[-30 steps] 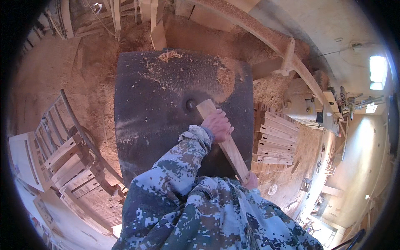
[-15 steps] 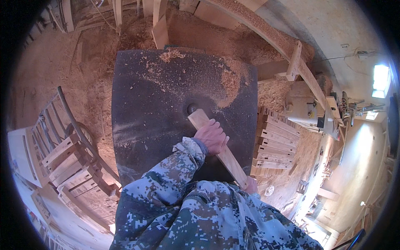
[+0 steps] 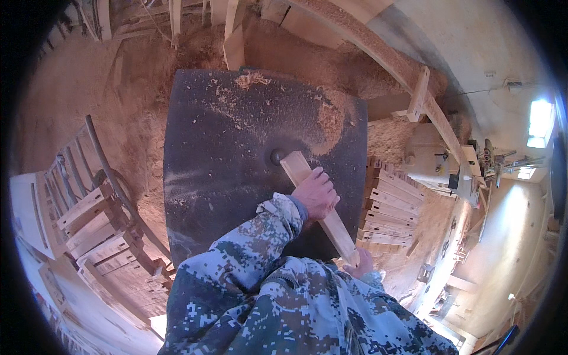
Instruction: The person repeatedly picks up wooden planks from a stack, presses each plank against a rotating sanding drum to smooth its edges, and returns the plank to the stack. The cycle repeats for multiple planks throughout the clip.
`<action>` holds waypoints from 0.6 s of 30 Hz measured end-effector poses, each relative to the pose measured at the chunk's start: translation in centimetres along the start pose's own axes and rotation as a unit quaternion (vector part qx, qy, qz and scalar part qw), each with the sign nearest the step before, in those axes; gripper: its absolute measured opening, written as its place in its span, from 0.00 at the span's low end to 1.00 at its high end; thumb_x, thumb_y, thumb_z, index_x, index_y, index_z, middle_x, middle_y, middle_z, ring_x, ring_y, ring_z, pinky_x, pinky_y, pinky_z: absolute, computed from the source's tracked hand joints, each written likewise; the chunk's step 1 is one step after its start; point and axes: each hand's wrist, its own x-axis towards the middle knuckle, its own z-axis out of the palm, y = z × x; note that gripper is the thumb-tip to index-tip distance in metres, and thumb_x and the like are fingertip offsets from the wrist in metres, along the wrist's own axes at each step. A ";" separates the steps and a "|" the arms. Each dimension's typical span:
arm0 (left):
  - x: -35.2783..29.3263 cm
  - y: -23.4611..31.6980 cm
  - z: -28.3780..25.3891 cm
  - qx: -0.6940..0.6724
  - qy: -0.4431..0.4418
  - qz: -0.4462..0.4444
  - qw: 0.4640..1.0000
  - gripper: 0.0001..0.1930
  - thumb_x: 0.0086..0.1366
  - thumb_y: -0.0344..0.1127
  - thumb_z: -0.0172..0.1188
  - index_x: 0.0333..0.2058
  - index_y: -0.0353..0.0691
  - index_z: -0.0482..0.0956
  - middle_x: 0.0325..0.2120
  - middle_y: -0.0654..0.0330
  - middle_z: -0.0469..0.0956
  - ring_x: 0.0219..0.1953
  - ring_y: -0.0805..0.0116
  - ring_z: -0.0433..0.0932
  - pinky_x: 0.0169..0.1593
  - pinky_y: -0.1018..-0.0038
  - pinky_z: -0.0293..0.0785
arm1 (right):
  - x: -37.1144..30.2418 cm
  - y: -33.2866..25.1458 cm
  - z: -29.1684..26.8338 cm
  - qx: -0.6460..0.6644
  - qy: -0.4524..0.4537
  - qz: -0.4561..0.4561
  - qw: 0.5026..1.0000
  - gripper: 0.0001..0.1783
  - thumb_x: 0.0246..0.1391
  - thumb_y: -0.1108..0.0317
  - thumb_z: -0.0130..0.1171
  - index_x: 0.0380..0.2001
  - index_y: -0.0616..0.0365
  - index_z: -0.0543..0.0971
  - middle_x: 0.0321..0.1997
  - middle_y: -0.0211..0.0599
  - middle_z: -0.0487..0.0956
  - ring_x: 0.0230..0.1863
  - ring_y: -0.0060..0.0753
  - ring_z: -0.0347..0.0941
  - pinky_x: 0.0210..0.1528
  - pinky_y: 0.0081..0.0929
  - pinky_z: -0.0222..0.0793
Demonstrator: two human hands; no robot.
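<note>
My left hand point(image 3: 317, 193) is closed over the upper part of a pale wooden bar point(image 3: 338, 231), its fingers wrapped round the wood. Behind it, my right hand point(image 3: 360, 264) grips the bar's near end, close to my jacket and partly hidden. The bar slants across a dark flat machine table point(image 3: 219, 177), pointing far-left. Its far end lies just right of a small round spindle point(image 3: 276, 156) that stands up from a hole in the table; whether the two touch I cannot tell.
Sawdust point(image 3: 330, 121) and shavings lie over the table's far half. Stacked slotted wooden pieces point(image 3: 387, 207) stand to the right, and more wooden pieces point(image 3: 112, 248) sit by a cart frame point(image 3: 121, 195) at left. A long wooden beam point(image 3: 441, 118) crosses the far right.
Both hands have shifted the bar slightly rightward relative to the spindle, so its far end now lies beside it. More of my right hand shows. The whole view has shifted a little too.
</note>
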 end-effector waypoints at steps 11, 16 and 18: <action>0.3 -1.6 0.9 0.010 -0.007 -0.021 1.000 0.15 0.69 0.42 0.60 0.23 0.45 0.81 0.25 0.60 0.79 0.38 0.59 0.76 0.53 0.62 0.70 | 1.1 -2.8 2.7 -0.031 0.058 0.017 0.998 0.39 0.38 0.63 0.76 0.57 0.58 0.74 0.52 0.50 0.78 0.57 0.62 0.73 0.61 0.51 0.70; -1.3 -1.2 0.2 0.014 0.008 -0.023 1.000 0.15 0.67 0.42 0.61 0.22 0.45 0.79 0.24 0.61 0.78 0.37 0.59 0.76 0.51 0.62 0.71 | 0.9 -1.6 3.5 -0.044 0.034 -0.001 0.998 0.43 0.39 0.65 0.73 0.62 0.60 0.69 0.53 0.55 0.77 0.58 0.62 0.71 0.63 0.52 0.69; -1.9 -1.0 -0.2 0.012 0.025 -0.022 0.999 0.15 0.67 0.42 0.62 0.21 0.46 0.78 0.24 0.61 0.77 0.36 0.58 0.76 0.50 0.61 0.71 | 0.8 -1.6 3.7 -0.037 0.030 -0.006 0.999 0.43 0.40 0.65 0.73 0.62 0.60 0.69 0.53 0.55 0.77 0.58 0.62 0.71 0.63 0.52 0.69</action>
